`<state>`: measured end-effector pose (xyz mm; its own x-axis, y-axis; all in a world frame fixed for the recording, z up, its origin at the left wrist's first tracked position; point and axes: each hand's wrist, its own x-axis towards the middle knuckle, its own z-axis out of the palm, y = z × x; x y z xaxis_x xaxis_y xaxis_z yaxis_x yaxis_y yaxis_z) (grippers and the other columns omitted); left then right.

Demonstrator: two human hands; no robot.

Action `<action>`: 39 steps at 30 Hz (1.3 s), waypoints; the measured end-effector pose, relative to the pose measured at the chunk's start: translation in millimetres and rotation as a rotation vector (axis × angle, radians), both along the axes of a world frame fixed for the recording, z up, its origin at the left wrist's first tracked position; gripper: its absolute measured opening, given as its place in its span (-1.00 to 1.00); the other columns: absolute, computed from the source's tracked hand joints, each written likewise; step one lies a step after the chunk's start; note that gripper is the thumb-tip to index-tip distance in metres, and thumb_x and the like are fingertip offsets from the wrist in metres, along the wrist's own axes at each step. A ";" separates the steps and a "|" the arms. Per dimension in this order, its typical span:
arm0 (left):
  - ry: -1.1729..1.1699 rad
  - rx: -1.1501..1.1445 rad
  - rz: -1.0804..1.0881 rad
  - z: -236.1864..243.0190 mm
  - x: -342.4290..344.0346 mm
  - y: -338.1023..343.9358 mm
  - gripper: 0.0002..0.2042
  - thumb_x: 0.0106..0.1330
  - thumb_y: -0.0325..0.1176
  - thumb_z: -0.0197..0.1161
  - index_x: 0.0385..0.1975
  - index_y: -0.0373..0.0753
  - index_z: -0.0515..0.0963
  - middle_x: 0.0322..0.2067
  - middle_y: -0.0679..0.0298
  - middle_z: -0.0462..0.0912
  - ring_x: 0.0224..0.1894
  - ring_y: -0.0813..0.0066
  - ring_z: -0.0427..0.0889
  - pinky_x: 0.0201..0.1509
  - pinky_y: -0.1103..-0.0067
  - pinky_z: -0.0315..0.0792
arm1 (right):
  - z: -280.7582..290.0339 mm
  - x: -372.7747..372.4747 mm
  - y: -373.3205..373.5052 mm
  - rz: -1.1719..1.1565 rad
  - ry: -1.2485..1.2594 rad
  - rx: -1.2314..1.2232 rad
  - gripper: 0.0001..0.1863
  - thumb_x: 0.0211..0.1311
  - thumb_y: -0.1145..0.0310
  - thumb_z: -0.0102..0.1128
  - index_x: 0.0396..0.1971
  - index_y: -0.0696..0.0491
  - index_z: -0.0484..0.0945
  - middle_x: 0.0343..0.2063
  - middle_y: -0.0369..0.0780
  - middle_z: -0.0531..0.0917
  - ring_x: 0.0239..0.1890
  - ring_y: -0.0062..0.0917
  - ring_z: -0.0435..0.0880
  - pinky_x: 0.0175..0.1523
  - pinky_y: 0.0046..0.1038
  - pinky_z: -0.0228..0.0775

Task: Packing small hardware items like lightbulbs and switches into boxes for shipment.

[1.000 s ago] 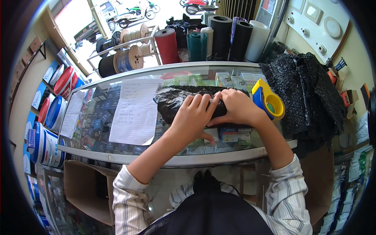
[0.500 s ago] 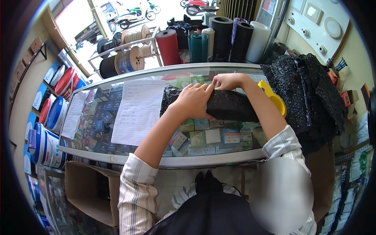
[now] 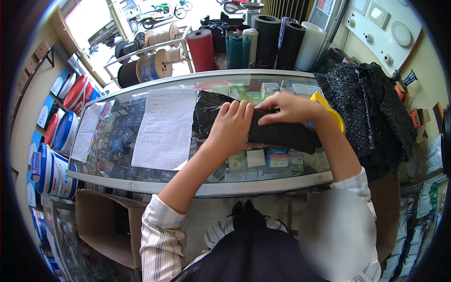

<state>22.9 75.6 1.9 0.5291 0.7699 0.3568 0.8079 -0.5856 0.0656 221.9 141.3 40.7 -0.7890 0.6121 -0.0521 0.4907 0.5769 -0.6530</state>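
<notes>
A long bundle wrapped in black plastic (image 3: 286, 134) lies across the glass counter, its crinkled left end loose and shiny. My left hand (image 3: 233, 123) is wrapped over the middle of the bundle, gripping it from above. My right hand (image 3: 289, 109) touches the top of the bundle just right of my left fingers, its thumb and forefinger apart. What lies inside the plastic is hidden. Behind my right wrist sits a yellow tape dispenser (image 3: 334, 115), partly covered by my forearm. A handwritten sheet of lined paper (image 3: 162, 131) lies left of the bundle.
The glass display counter (image 3: 206, 189) holds many small boxes under its top. Crumpled black plastic sheeting (image 3: 369, 113) is heaped at the right end. Rolls of material, including a red roll (image 3: 202, 51), stand beyond the far edge. An open cardboard box (image 3: 105, 221) sits below, left.
My right hand has shifted right and toward me; its pinched fingers have parted. The bundle's right end now shows farther right, and more of its crinkled left end is visible.
</notes>
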 end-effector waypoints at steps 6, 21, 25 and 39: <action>-0.114 0.156 0.181 6.9 -40.1 -51.1 -0.14 -0.48 0.16 0.45 -0.15 -0.30 0.33 -0.14 0.14 0.39 -0.07 0.25 0.37 0.04 0.44 0.24 | -3.2 -12.3 -71.2 -0.101 0.124 0.323 -0.56 -0.10 0.35 0.38 -0.14 0.14 0.56 -0.37 -0.11 0.52 -0.29 -0.26 0.51 -0.15 -0.37 0.35; -0.963 -0.560 -0.127 -35.5 -118.6 -72.3 -0.49 -0.08 -0.39 0.48 -0.09 -0.37 0.46 -0.27 0.21 0.59 -0.21 0.49 0.52 -0.04 0.52 0.39 | -20.0 -22.5 -120.5 -0.170 0.054 0.748 -0.48 -0.18 0.31 0.34 -0.08 0.07 0.55 -0.41 -0.31 0.46 -0.32 -0.48 0.44 -0.17 -0.46 0.40; -0.688 -0.515 -0.125 -27.6 -122.3 -71.6 -0.61 0.04 -0.40 0.41 -0.15 -0.37 0.46 -0.46 0.23 0.55 -0.34 0.56 0.51 -0.21 0.58 0.42 | -21.5 -21.2 -121.0 -0.178 0.078 0.737 -0.48 -0.18 0.31 0.35 -0.08 0.06 0.55 -0.41 -0.30 0.47 -0.30 -0.47 0.46 -0.15 -0.45 0.41; -1.580 -0.733 0.218 -27.4 -96.2 -65.1 -0.84 0.23 -0.47 0.19 -0.26 -0.33 0.38 -0.45 0.36 0.54 -0.41 0.77 0.45 -0.38 0.79 0.34 | -25.9 -20.3 -125.4 -0.188 0.110 0.708 -0.47 -0.20 0.32 0.36 -0.08 0.03 0.55 -0.35 -0.27 0.52 -0.17 -0.35 0.50 -0.01 -0.35 0.41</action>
<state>-73.3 10.5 -25.5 -0.0774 0.9961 -0.0413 -0.2328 0.0223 0.9723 201.6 15.9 14.9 -0.6452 0.5955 0.4787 0.5760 0.7907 -0.2073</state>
